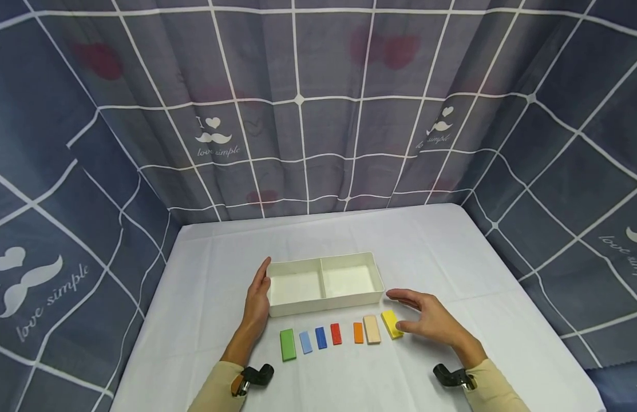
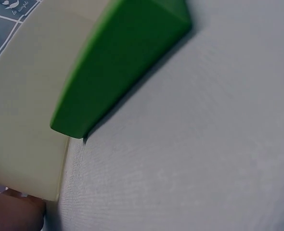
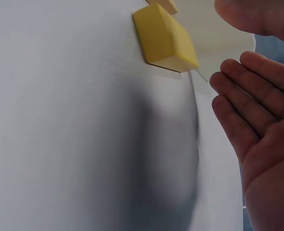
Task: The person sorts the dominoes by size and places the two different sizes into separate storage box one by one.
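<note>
Resting straight-fingered against the left end of the white two-compartment rectangular tray, the left hand flanks it while the right hand, thumb and fingers parted, hovers by the yellow rectangular block before it, all seven coloured blocks lying outside, none inside yet.

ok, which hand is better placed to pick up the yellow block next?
Right, most likely: the right hand is open, with its thumb close by the yellow block. The left hand is at the left end of the tray, much farther from that block.
</note>
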The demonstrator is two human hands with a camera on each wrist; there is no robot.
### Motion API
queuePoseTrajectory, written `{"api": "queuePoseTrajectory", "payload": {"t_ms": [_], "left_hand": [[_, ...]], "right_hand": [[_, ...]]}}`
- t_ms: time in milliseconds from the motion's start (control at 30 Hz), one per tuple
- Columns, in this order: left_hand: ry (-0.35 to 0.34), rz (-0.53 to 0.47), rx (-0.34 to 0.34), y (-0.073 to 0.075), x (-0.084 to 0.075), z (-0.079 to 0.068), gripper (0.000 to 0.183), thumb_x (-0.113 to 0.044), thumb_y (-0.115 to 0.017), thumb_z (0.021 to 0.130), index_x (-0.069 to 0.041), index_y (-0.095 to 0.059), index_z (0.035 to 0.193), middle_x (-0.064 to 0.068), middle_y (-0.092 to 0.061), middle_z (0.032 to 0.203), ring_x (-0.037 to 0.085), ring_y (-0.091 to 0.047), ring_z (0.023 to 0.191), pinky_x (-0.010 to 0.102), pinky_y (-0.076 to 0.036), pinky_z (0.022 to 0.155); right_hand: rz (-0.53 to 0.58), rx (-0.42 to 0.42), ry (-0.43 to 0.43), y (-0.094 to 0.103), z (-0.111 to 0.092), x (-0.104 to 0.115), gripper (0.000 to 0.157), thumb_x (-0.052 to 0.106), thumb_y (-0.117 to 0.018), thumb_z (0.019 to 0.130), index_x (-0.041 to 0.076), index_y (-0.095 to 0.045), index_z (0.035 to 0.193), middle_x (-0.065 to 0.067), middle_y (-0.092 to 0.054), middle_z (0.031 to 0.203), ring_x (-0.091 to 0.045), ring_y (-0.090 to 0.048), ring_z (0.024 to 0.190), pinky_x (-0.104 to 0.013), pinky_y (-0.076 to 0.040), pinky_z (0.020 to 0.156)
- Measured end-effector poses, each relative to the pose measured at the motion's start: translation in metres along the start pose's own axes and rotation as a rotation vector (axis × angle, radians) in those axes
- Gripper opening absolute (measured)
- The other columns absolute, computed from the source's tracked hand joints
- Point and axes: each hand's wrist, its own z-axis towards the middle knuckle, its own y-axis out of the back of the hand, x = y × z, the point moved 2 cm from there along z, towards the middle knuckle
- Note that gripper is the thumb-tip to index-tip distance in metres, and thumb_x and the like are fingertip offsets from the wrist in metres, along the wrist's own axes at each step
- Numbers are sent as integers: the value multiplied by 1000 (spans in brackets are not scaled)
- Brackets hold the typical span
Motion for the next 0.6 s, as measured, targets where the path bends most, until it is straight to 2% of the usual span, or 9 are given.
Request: {"api": "queuePoseTrajectory", "payload": {"t_ms": [233, 433, 600], "left_hand": [[-3, 3, -5, 0, 0, -1, 56, -18, -28, 120, -20, -24, 176, 11, -22, 183, 34, -17, 170, 58, -12, 139], [-6, 8, -10, 0, 2, -1, 56, -18, -28, 120, -21, -24, 176, 10, -23, 183, 34, -17, 170, 58, -12, 139], [-1, 5, -19, -1, 2, 0, 56, -17, -28, 120, -22, -26, 176, 9, -23, 183, 34, -17, 170, 58, -12, 139]], "right_hand": [[37, 36, -24, -5, -2, -3, 71, 8, -93, 83, 7, -65, 149, -10, -68, 151, -33, -60, 146, -19, -45, 121], [36, 70, -18, -8, -5, -5, 72, 10, -93, 84, 5, -64, 150, -13, -67, 152, -38, -60, 146, -22, -46, 122], [35, 74, -9, -8, -8, -3, 73, 8, -93, 83, 4, -63, 149, -14, -68, 151, -39, -60, 146, -17, -43, 121]]}}
